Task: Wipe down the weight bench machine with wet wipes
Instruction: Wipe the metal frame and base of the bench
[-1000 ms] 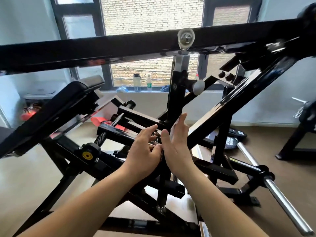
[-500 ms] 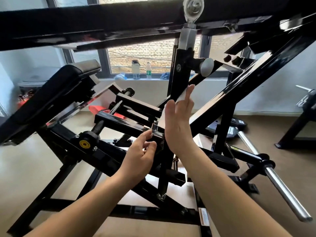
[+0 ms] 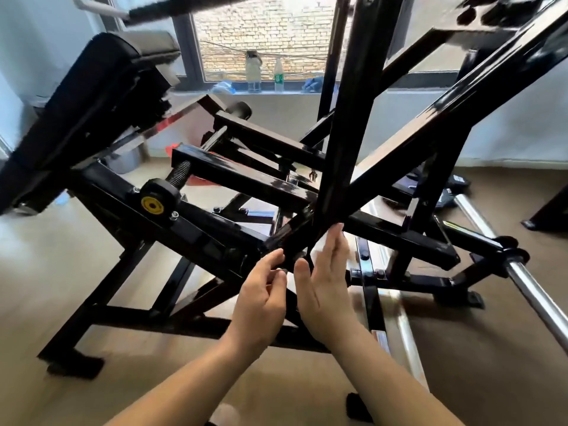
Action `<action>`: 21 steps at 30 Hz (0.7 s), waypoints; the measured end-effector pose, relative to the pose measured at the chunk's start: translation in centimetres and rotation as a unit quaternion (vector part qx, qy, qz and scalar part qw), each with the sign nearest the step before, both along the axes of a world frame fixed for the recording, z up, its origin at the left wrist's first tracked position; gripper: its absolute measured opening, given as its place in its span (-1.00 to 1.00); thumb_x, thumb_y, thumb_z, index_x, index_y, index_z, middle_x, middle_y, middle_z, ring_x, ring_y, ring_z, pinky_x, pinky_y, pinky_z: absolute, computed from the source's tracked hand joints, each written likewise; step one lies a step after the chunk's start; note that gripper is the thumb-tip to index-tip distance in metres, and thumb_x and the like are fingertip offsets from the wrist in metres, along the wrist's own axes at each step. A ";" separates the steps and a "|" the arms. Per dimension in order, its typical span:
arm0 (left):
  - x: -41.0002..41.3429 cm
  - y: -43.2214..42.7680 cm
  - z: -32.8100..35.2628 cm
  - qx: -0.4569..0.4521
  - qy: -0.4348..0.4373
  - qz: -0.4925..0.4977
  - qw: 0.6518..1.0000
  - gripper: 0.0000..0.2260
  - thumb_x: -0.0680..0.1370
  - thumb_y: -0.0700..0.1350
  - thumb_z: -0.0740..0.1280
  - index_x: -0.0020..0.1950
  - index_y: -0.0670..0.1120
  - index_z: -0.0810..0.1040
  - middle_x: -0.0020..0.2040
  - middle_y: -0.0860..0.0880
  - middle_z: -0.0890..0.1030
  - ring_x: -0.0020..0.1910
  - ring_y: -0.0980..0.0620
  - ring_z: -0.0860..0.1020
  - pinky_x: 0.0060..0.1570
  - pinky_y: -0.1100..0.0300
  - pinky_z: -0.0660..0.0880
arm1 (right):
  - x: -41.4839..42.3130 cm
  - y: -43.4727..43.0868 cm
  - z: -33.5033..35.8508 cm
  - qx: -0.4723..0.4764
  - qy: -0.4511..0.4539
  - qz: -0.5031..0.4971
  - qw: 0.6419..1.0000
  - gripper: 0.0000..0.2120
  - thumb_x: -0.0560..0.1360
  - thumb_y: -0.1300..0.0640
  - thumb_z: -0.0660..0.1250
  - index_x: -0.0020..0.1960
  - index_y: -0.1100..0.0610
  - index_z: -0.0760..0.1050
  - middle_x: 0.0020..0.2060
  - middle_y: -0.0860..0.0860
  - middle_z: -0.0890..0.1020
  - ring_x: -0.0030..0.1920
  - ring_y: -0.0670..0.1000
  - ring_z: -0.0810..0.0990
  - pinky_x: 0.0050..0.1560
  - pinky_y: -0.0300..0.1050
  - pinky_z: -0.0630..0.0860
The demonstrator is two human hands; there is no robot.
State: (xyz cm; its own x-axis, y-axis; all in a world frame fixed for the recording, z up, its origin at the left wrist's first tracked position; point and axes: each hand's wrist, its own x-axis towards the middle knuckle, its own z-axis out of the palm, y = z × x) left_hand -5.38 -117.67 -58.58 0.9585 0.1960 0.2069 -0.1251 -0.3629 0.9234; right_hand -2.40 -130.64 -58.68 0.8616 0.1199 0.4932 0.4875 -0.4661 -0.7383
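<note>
Press the flat, open right hand [image 3: 325,290] firmly along the black post [image 3: 347,133]; the left hand [image 3: 261,299] curls beside it (holding anything? can't tell).

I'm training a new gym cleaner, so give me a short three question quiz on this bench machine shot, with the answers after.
1. True or false: the right hand is held flat, fingers straight, by the foot of the black upright post.
2. What stands on the windowsill? A) bottles B) dumbbells C) a kettle
3. Fill in: the cap on the knob at the end of the threaded rod is ___.
Key: 1 true; 2 A; 3 yellow.
</note>
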 end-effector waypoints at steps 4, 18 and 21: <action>-0.4 -0.5 -4.3 -0.045 0.037 0.039 0.998 -0.65 0.70 -0.10 0.21 0.50 0.02 0.45 0.35 0.13 0.57 0.36 0.17 0.52 0.39 0.00 0.48 | 0.0 0.4 -5.6 -0.041 0.047 0.010 0.998 -0.19 0.63 -0.35 -0.07 0.48 -0.19 -0.66 0.60 -0.09 -0.31 0.65 0.01 -0.05 0.60 0.01 0.16; -0.8 -0.6 -8.4 -0.075 0.100 0.019 0.992 -0.60 0.73 0.02 0.16 0.59 0.11 0.31 0.38 0.20 0.51 0.38 0.27 0.46 0.41 0.16 0.43 | 0.9 1.3 -10.2 -0.046 0.031 -0.034 0.998 -0.16 0.65 -0.32 -0.08 0.57 0.03 -0.57 0.50 0.21 0.23 0.43 -0.19 0.18 0.33 -0.56 0.09; -0.8 -0.6 -8.4 -0.036 0.097 0.009 0.995 -0.57 0.73 0.04 0.15 0.62 0.10 0.27 0.44 0.20 0.46 0.39 0.35 0.40 0.40 0.29 0.38 | -0.1 0.8 -11.7 -0.064 0.082 0.005 0.995 -0.18 0.67 -0.28 -0.06 0.52 -0.03 -0.65 0.57 0.07 0.07 0.36 -0.14 0.25 0.25 -0.35 0.27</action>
State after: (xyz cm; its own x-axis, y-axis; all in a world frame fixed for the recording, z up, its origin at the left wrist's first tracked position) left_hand -6.20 -118.28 -66.95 0.9751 0.2219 0.0025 0.0649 -0.2960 0.9530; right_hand -2.48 -129.85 -70.42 0.9281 0.1808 0.3256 0.3695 -0.5566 -0.7441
